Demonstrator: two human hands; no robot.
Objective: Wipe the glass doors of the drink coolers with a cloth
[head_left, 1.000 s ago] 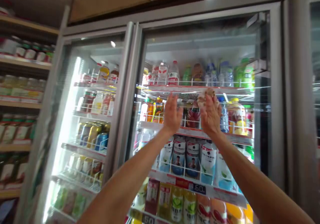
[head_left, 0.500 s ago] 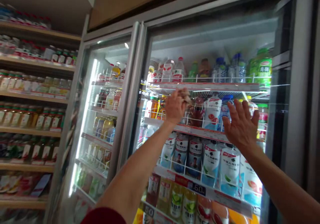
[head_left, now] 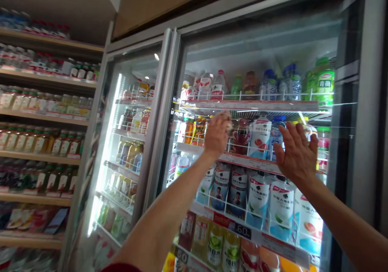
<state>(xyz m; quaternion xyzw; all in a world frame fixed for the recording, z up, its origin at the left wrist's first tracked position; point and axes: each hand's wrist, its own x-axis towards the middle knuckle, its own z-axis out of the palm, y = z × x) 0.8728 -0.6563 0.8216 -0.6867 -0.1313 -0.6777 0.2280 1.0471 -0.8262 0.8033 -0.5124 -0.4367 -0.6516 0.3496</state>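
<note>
My left hand (head_left: 216, 134) is raised to the glass door (head_left: 260, 49) of a drinks fridge, its fingers closed around a small crumpled pale cloth (head_left: 226, 120). Most of the cloth is hidden behind the fingers. To the right, my right hand (head_left: 297, 152) is open, fingers spread, palm turned to the same pane; whether it touches the glass I cannot tell. Behind the pane, between the hands, stand a dark red bottle (head_left: 241, 136) and a white bottle (head_left: 260, 134) on a wire-fronted shelf.
A metal door frame (head_left: 165, 114) divides this door from a second fridge door at left, with lit shelves of bottles behind it. Farther left, wooden shelves (head_left: 39, 154) carry rows of bottles. Large white-and-blue bottles (head_left: 280, 207) fill a lower fridge shelf.
My left hand, with the cloth, has shifted slightly right and down in the view. My right hand stays spread at the pane. The whole view has moved a little.
</note>
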